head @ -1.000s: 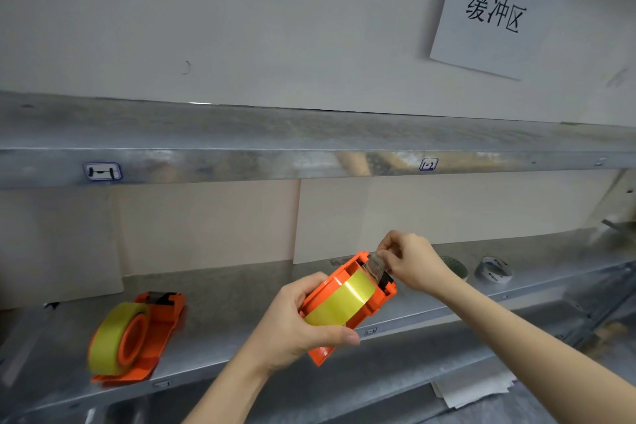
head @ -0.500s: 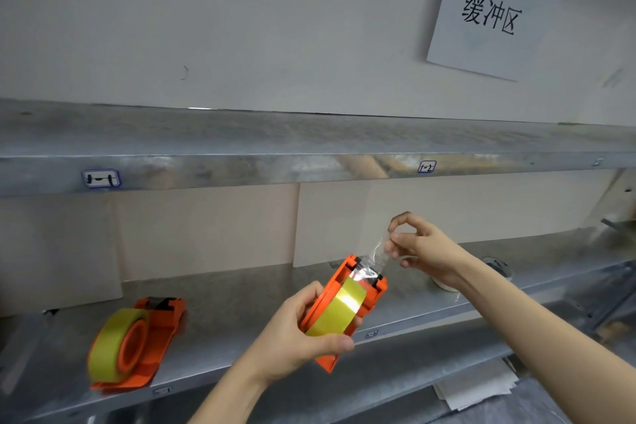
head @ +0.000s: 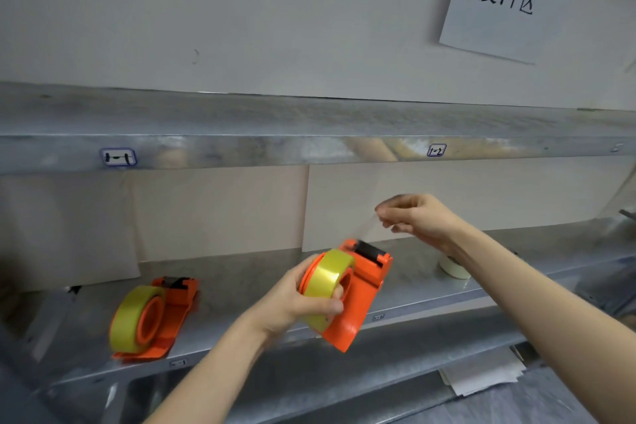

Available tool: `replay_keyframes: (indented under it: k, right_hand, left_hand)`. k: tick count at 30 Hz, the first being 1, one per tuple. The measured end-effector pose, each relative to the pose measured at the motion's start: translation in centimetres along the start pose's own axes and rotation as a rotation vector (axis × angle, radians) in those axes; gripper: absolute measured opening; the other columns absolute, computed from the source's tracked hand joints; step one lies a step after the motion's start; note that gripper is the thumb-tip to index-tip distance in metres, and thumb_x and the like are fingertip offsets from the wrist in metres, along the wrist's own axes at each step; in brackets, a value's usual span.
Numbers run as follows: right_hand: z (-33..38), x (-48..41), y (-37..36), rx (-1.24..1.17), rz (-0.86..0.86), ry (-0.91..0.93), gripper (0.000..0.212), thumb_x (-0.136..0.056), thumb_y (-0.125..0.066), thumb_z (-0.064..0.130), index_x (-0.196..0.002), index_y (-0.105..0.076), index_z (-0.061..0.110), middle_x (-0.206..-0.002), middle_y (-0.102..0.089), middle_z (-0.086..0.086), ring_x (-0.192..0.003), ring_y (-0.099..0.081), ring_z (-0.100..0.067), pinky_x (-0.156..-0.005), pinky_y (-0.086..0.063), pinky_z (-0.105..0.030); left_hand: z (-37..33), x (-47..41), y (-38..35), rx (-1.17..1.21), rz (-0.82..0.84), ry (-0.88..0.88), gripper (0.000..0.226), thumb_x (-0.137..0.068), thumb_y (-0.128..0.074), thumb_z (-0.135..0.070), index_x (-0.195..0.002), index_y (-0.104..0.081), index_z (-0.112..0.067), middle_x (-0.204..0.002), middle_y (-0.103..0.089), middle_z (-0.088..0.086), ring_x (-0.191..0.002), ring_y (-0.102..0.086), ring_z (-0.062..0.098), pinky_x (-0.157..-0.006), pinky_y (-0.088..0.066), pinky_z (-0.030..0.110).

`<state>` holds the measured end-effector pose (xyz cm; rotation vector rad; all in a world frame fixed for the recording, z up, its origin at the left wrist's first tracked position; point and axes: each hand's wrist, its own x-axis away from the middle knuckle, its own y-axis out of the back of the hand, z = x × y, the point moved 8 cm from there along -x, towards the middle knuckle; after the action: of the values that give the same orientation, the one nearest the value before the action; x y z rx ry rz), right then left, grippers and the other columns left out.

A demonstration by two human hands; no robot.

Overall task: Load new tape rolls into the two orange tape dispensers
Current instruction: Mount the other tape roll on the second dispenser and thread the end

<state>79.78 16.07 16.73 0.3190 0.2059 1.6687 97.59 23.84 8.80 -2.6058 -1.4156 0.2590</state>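
Note:
My left hand (head: 299, 299) grips an orange tape dispenser (head: 361, 299) with a yellow tape roll (head: 327, 279) seated in it, held in front of the lower metal shelf (head: 413, 286). My right hand (head: 416, 217) pinches the free end of a clear tape strip (head: 366, 225) that runs up from the dispenser's black roller, above and to the right of it. A second orange dispenser (head: 172, 313) lies on the shelf at the left with its own yellow roll (head: 132, 320) on the hub.
A white tape roll (head: 452, 268) sits on the shelf behind my right forearm. An upper metal shelf (head: 309, 148) overhangs the work area. A paper sign (head: 506, 0) hangs on the wall at top right. White sheets (head: 481, 379) lie below the shelf at lower right.
My right hand has risen up and to the right, drawing the clear strip longer from the dispenser. My left hand has turned the dispenser so the roll's side faces me more.

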Motion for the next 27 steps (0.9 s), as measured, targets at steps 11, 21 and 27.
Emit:
replay_keyframes:
  k: [11,21,27]
  right_hand:
    - [-1.2,2.3,0.8,-0.121,-0.095,-0.034,0.010,-0.081,-0.063,-0.004,-0.081,-0.066,0.006,-0.071,-0.070,-0.011,-0.069,-0.070,-0.016,-0.075,-0.057,-0.027]
    - [-9.6,4.2,-5.3,-0.004,-0.126,-0.109,0.013,-0.070,-0.080,0.007,-0.069,-0.067,0.009,-0.068,-0.066,-0.008,-0.069,-0.060,-0.018,-0.075,-0.053,-0.031]
    - [-11.7,4.2,-8.4,0.230,-0.155,-0.116,0.016,-0.070,-0.081,0.016,-0.070,-0.065,0.018,-0.068,-0.065,0.000,-0.066,-0.061,-0.011,-0.058,-0.044,-0.017]
  left_hand:
    - [-3.0,-1.3,2.2,-0.153,0.016,0.104,0.040,-0.072,-0.070,-0.029,-0.102,-0.061,-0.005,-0.072,-0.070,0.005,-0.063,-0.064,0.013,-0.058,-0.051,0.020]
    - [4.3,4.3,1.9,-0.268,0.000,0.154,0.046,-0.064,-0.077,-0.033,-0.092,-0.057,-0.002,-0.077,-0.066,0.005,-0.074,-0.063,0.015,-0.068,-0.048,0.025]
    - [6.8,5.8,2.7,-0.245,-0.071,0.168,0.034,-0.064,-0.081,-0.030,-0.084,-0.058,-0.014,-0.073,-0.059,-0.003,-0.069,-0.056,0.012,-0.064,-0.044,0.022]
